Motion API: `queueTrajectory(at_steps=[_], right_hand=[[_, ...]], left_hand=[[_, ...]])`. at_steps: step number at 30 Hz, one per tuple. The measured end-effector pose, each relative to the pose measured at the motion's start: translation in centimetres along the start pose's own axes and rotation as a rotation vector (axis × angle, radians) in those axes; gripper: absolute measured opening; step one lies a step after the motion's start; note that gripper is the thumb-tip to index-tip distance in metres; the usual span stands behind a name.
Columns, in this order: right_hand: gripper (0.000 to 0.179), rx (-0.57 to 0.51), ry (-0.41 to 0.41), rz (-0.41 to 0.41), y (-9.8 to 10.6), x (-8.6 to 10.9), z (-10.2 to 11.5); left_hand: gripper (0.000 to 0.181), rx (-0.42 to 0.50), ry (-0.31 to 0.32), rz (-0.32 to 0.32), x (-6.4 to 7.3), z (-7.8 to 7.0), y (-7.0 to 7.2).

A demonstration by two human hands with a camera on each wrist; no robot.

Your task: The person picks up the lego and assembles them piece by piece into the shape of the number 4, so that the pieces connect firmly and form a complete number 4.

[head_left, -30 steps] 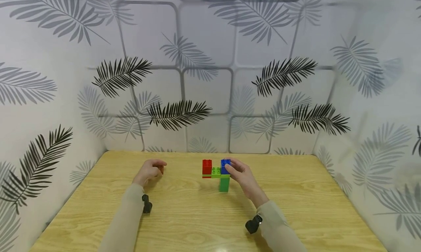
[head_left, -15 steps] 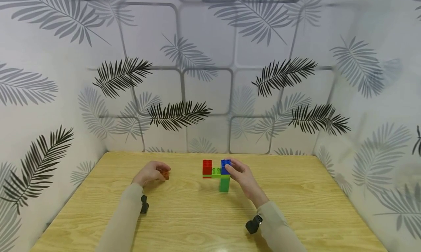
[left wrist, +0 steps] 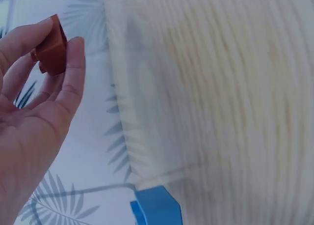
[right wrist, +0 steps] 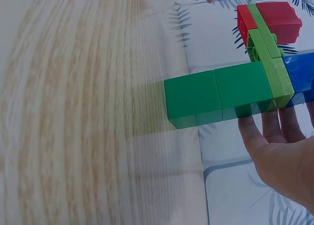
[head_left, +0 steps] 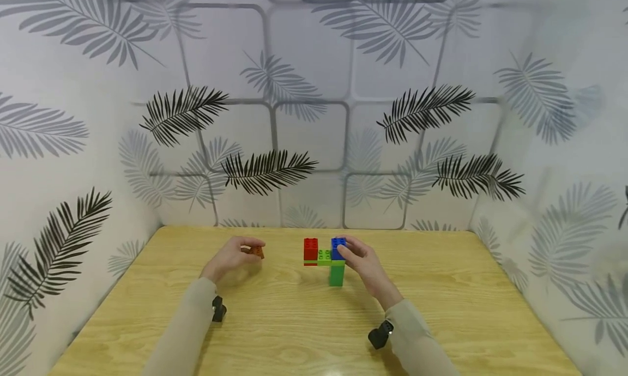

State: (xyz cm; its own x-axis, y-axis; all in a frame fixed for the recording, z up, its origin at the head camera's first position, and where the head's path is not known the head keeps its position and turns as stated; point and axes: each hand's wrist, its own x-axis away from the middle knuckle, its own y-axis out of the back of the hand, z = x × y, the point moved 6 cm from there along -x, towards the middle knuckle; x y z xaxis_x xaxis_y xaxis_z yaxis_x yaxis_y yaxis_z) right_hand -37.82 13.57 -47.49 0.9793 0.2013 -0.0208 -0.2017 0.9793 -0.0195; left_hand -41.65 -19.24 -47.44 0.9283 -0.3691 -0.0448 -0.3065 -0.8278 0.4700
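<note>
My left hand [head_left: 234, 258] pinches an orange-brown toy building brick [left wrist: 51, 50] between thumb and fingers, above the table and left of a built structure. Two green bricks [right wrist: 216, 95] form that structure's upright column. Across its top lies a light green brick [head_left: 324, 257], reaching out to the left. A red brick [head_left: 311, 249] sits on the outer end, with more red underneath. On the column side stands a blue brick [head_left: 338, 249]. My right hand [head_left: 365, 264] grips the structure there, thumb on the blue brick and fingers behind and beside the column.
The wooden table [head_left: 284, 321] has a light grain and ends at a leaf-patterned backdrop [head_left: 314, 196] at the back and sides. A small black camera is strapped to each wrist. Part of a blue brick [left wrist: 158, 205] shows low in the left wrist view.
My left hand has moved right with the orange-brown brick, closer to the structure, and the brick shows more than a second ago. The right hand and the structure stay essentially in place.
</note>
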Motion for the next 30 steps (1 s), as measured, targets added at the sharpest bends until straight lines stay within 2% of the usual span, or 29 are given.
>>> queueTrajectory(at_steps=[7,14,22,26,30], right_hand=[[0.047,-0.001,-0.004,-0.006,-0.1,0.0,0.0],[0.047,-0.006,-0.009,0.002,-0.2,0.1,0.0],[0.047,-0.002,-0.003,-0.009,-0.3,0.1,0.0],[0.048,-0.009,-0.005,-0.014,-0.2,0.1,0.1],[0.048,-0.010,-0.008,-0.007,-0.2,0.0,0.1]], left_hand=[[0.045,0.104,-0.022,-0.126,0.3,-1.7,-1.0],[0.047,0.150,-0.062,-0.155,0.2,-4.0,-2.6],[0.042,0.187,-0.174,-0.177,-0.2,-6.7,-4.2],[0.043,0.177,-0.212,-0.191,-0.3,-7.6,-5.0],[0.044,0.205,-0.228,-0.227,-0.4,-8.1,-5.4]])
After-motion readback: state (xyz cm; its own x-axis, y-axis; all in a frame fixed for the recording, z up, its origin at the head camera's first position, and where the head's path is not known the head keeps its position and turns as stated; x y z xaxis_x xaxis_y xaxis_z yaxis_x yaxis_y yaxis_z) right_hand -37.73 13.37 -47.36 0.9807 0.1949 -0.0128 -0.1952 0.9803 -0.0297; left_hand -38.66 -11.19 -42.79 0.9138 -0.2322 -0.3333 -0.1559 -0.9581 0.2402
